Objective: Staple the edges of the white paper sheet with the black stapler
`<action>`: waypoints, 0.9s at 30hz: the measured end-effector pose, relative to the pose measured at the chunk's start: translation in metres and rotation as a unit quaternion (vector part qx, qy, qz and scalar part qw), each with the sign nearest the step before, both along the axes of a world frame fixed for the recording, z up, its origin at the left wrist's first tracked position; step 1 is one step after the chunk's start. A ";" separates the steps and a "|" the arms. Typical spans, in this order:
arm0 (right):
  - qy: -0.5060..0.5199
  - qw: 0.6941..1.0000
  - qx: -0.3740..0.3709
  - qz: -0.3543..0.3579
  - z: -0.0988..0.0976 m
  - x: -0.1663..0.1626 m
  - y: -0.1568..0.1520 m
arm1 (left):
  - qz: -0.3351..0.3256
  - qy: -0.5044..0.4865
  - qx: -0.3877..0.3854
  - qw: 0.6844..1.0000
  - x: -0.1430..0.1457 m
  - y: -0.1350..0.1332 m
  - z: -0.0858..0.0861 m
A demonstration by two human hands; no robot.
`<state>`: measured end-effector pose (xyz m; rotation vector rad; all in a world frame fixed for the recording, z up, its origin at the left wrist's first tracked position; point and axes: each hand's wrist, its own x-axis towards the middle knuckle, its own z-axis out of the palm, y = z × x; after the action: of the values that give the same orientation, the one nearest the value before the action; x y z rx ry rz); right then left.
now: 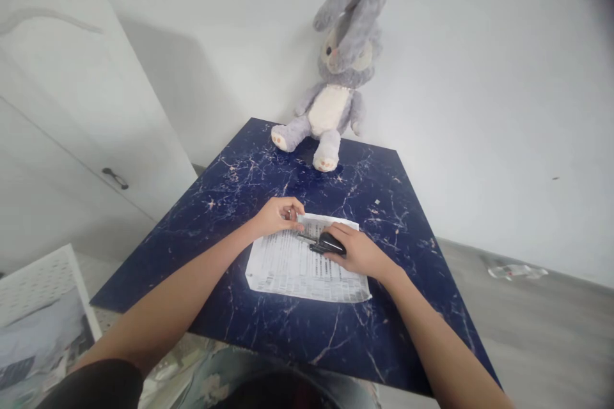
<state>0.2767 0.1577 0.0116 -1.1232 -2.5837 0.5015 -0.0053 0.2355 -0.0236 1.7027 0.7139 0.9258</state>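
Note:
A black stapler (332, 243) lies in my right hand (357, 250), whose fingers wrap around its body from the right. Its narrow metal part (307, 238) sticks out to the left, apart from the black top, so the stapler looks opened up. My left hand (281, 216) is at that metal end, with thumb and fingers curled together. What lies between these fingertips, if anything, is too small to make out. Beneath both hands a creased printed paper sheet (288, 268) lies on the dark blue marbled table (268, 319). The hands cover parts of its upper half.
A grey plush rabbit (330, 108) sits at the table's far end against the white wall. To the left stands a white cabinet (96, 108), with a white perforated container (43, 294) below it. Some clear plastic (517, 271) lies on the floor at right.

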 end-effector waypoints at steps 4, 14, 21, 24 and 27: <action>0.011 1.000 -0.023 -0.002 -0.008 0.000 0.002 | -0.010 0.035 0.018 0.999 0.001 -0.003 0.002; 0.033 0.999 -0.022 0.004 -0.009 0.002 0.003 | -0.032 0.065 0.028 0.997 0.005 -0.008 0.002; 0.032 0.999 -0.026 0.009 -0.009 0.001 0.004 | -0.046 0.036 0.020 0.998 0.006 -0.007 0.001; 0.031 0.999 -0.026 0.010 -0.009 0.000 0.005 | -0.045 0.028 0.010 0.999 0.006 -0.010 0.004; 0.032 0.999 -0.024 0.009 -0.009 0.000 0.005 | -0.060 0.050 0.022 0.997 0.006 -0.012 0.007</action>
<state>0.2769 0.1627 0.0023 -1.0824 -2.5413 0.5972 0.0008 0.2231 -0.0168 1.8202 0.6538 0.7813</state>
